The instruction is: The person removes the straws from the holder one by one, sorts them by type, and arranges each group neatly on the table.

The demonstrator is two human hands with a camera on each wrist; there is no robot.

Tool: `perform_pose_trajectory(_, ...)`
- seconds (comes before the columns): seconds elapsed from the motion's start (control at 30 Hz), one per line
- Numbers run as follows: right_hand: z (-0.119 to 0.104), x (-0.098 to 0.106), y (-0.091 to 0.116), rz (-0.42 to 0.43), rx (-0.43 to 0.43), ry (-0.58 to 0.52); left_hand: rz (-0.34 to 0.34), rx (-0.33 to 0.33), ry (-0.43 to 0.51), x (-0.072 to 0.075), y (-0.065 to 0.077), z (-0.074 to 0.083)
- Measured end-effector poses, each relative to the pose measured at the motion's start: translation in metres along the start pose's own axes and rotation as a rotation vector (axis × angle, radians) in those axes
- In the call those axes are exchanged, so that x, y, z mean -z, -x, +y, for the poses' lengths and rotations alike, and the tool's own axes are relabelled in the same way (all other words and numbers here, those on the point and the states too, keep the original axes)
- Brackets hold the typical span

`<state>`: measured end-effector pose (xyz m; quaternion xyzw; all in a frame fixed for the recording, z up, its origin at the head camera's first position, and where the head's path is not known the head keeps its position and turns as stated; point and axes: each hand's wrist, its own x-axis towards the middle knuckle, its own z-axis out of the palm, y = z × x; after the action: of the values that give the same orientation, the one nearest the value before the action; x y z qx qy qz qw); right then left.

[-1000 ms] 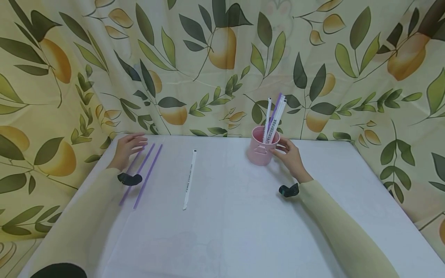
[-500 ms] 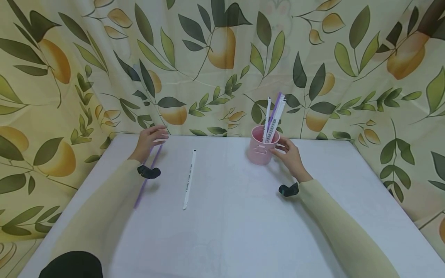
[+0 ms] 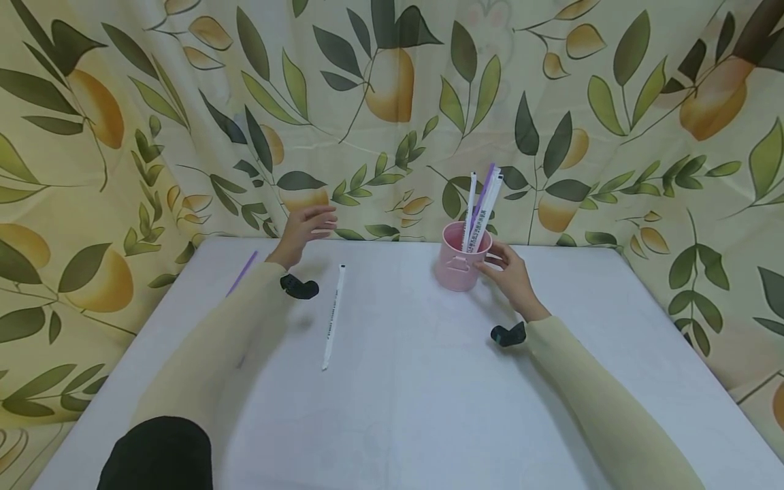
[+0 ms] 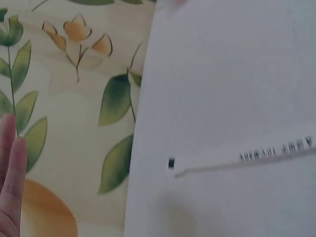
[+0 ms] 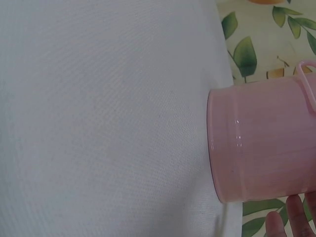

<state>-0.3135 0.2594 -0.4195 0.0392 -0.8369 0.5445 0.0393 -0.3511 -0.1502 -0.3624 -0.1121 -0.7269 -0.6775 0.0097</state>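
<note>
My left hand (image 3: pixel 304 230) hovers above the table's back edge with its fingers loosely extended and holds nothing. Below and to its right, a white paper-wrapped straw (image 3: pixel 333 316) with black print lies on the table; its black-marked end (image 4: pixel 171 163) shows in the left wrist view. A purple straw (image 3: pixel 242 272) lies left of the hand, and the left sleeve hides most of the purple straws there. My right hand (image 3: pixel 510 278) grips the right side of a small pink bucket (image 3: pixel 456 271), which stands upright. Several wrapped straws (image 3: pixel 482 221) and a purple straw (image 3: pixel 492 171) lean in it.
The white table (image 3: pixel 392 408) ends at a patterned curtain (image 3: pixel 392 163) close behind the bucket. A wire handle (image 5: pixel 307 81) shows on the bucket in the right wrist view. Dark camera mounts sit on both wrists.
My left hand has moved right and up, from over the purple straws to near the wrapped straw's far end, its forearm now covering most purple straws. The right hand and bucket have stayed put.
</note>
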Motion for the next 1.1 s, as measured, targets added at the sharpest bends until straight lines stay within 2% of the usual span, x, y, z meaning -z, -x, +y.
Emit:
perform_pose_trajectory(0.33, -0.005, 0.001, 0.001, -0.013, -0.012, -0.006, -0.065, 0.015, 0.031, -0.050, -0.021, 0.017)
perform_pose_trajectory(0.57, 0.000, 0.001, -0.001, -0.007, -0.015, -0.003, -0.107, 0.014, -0.003, -0.086, -0.037, 0.023)
perform_pose_trajectory(0.77, 0.001, 0.001, 0.000, -0.006, -0.017, -0.011, -0.144, 0.041, 0.038, -0.116, -0.046, 0.030)
perform_pose_trajectory(0.97, 0.002, 0.001, 0.001, -0.005, -0.007, -0.019, -0.194, 0.090, -0.001, -0.148, -0.052, 0.041)
perform_pose_trajectory(1.1, 0.002, 0.001, 0.000, -0.004, 0.008, -0.021, -0.245, 0.081, -0.010, -0.165, -0.052, 0.046)
